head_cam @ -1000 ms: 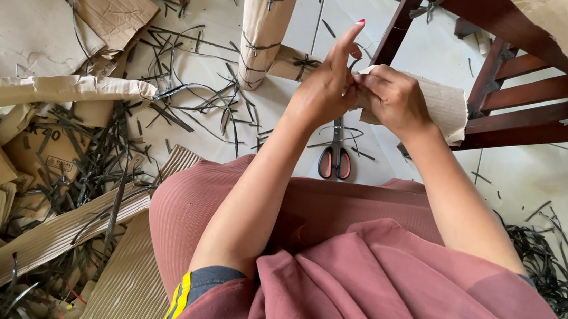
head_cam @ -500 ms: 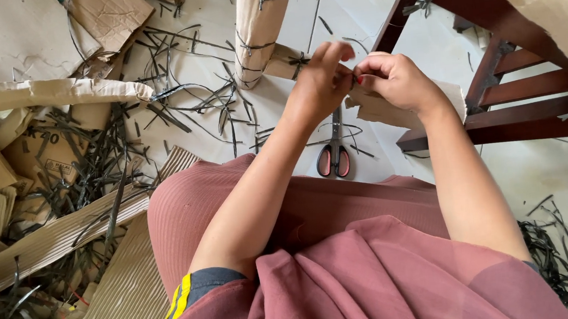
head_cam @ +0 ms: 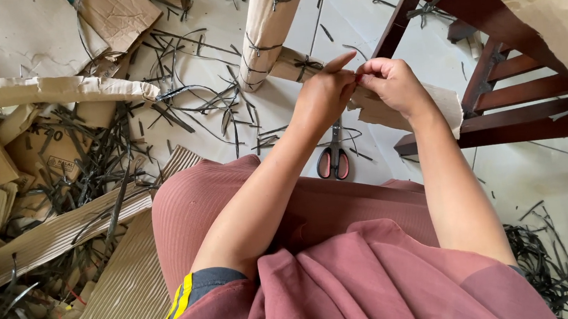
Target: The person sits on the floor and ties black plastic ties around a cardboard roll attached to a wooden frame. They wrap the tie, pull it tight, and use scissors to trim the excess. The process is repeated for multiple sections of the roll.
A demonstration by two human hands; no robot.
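Left hand (head_cam: 320, 97) and right hand (head_cam: 395, 85) raised together, each grip pinched shut on one cardboard wrap (head_cam: 442, 106) (fingertips touching); one pair of scissors (head_cam: 333, 161) on floor.

Below the hands, red-handled scissors (head_cam: 333, 161) lie on the pale floor (head_cam: 549, 169). Left of them, a cardboard-wrapped post (head_cam: 268, 22) stands bound with black straps, and cut black strap pieces (head_cam: 210, 111) litter the floor. Far left lie corrugated cardboard scraps (head_cam: 48, 237). Right of them stands a dark wooden frame (head_cam: 520, 88).
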